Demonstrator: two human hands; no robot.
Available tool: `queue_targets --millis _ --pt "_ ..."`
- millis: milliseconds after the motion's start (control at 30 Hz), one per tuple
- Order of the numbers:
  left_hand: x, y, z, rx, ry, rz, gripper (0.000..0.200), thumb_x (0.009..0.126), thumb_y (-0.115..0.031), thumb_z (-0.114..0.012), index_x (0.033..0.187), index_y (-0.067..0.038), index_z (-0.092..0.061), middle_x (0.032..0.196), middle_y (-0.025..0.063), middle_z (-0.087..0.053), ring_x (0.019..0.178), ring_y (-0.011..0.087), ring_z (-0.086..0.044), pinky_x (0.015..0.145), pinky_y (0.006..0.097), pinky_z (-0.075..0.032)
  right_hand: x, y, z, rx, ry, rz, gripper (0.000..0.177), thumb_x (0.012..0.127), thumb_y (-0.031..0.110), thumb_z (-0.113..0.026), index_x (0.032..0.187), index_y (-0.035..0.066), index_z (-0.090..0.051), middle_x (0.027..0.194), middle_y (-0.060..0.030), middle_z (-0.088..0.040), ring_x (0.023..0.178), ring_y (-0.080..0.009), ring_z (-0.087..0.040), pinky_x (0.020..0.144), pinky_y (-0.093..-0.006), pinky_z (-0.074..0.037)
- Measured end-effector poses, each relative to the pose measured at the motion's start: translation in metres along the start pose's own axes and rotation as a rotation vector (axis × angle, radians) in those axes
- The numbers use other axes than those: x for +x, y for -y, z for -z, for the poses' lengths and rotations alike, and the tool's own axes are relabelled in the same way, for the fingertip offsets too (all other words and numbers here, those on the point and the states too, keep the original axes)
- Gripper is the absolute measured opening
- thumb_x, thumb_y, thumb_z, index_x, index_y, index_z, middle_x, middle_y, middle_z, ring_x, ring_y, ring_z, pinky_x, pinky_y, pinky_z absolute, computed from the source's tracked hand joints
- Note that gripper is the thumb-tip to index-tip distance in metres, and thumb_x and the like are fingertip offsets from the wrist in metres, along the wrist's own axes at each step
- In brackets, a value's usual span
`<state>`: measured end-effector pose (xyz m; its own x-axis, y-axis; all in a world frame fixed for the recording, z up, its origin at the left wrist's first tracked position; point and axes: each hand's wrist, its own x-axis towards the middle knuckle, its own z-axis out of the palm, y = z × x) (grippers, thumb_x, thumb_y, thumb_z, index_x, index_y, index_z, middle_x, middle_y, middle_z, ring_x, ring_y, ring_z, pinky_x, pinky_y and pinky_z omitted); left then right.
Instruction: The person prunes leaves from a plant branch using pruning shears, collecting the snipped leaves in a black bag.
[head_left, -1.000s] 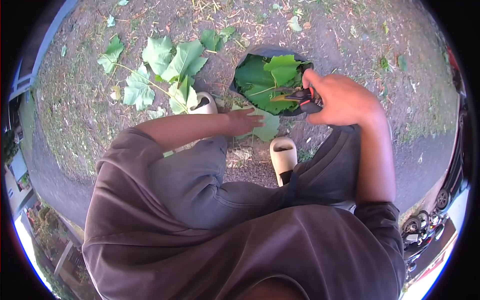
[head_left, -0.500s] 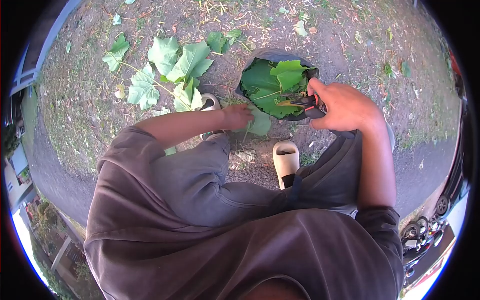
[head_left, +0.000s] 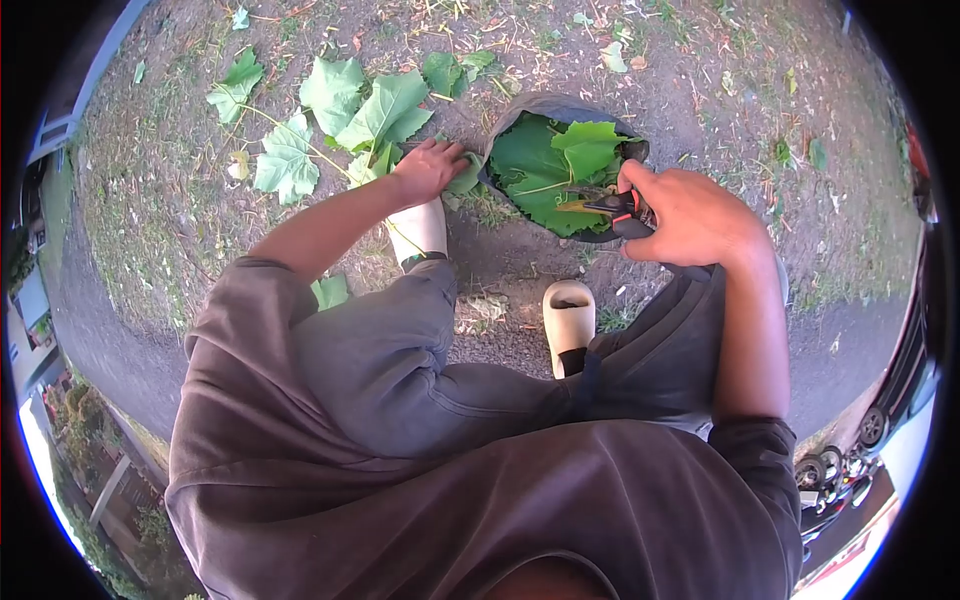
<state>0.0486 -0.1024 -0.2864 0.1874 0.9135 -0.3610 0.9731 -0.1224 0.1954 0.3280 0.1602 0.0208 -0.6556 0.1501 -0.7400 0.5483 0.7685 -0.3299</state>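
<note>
Leaves, several, on grass-flecked outdoor ground and inside bag: one. Shears: one, right hand holding. Shoes: two. Left hand: grip unclear.

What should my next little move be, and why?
Probably ease the loose leaf at your left hand over the rim of the bag. It lies right beside that rim, the bag's mouth is open with leaves inside, and your right hand is taken up by the pruners.
</note>
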Motion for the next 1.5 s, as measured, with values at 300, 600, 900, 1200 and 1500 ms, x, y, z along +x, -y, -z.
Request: queue_targets --millis 300,600,900,1200,1500 --pt "0.004 0.009 -0.017 -0.032 -0.053 -0.017 0.032 0.095 -0.012 -0.063 0.127 -0.008 -0.068 0.123 0.0134 -0.071 0.121 0.0316 -0.07 0.108 0.0446 -0.052 0.002 0.009 0.006 -0.03 0.092 -0.001 0.073 0.079 0.04 -0.085 0.136 0.001 -0.061 0.106 -0.0245 -0.075 0.107 -0.0444 -0.072 0.095 -0.0513 -0.057" --pt "-0.007 0.032 0.0 -0.482 -0.035 0.141 0.039 0.094 -0.01 -0.067 0.132 -0.004 -0.058 0.115 0.0212 -0.071 0.106 0.0422 -0.073 0.093 0.0511 -0.059 -0.001 0.003 0.006 -0.02 0.073 -0.026 0.071 0.079 0.039 -0.084 0.136 0.001 -0.062 0.106 -0.0252 -0.074 0.106 -0.045 -0.072 0.093 -0.053 -0.057" --pt "-0.017 0.071 0.008 -0.756 -0.221 0.384 0.042 0.102 -0.025 -0.071 0.139 -0.009 -0.06 0.125 0.0212 -0.069 0.123 0.0384 -0.067 0.108 0.048 -0.053 -0.003 0.004 0.003 -0.056 0.044 -0.037 0.07 0.08 0.039 -0.084 0.136 0.003 -0.063 0.104 -0.0254 -0.074 0.105 -0.0439 -0.073 0.093 -0.0527 -0.057" --pt "-0.01 0.032 0.02 0.096 -0.036 0.121 0.038 0.096 -0.028 -0.075 0.129 -0.01 -0.072 0.131 0.0098 -0.063 0.13 0.0273 -0.059 0.11 0.0432 -0.046 -0.001 0.006 0.001 -0.076 0.034 -0.008 0.061 0.081 0.04 -0.083 0.127 0.003 -0.067 0.097 -0.0246 -0.075 0.1 -0.0442 -0.074 0.092 -0.0524 -0.058" --pt "-0.007 0.039 -0.004 0.196 0.006 0.162 0.039 0.093 -0.017 -0.068 0.13 -0.005 -0.066 0.135 0.0131 -0.061 0.131 0.0309 -0.058 0.111 0.0466 -0.046 -0.004 0.005 -0.005 -0.09 0.025 -0.027 0.061 0.082 0.041 -0.082 0.127 0.004 -0.067 0.094 -0.0245 -0.074 0.1 -0.0435 -0.075 0.091 -0.0529 -0.058"
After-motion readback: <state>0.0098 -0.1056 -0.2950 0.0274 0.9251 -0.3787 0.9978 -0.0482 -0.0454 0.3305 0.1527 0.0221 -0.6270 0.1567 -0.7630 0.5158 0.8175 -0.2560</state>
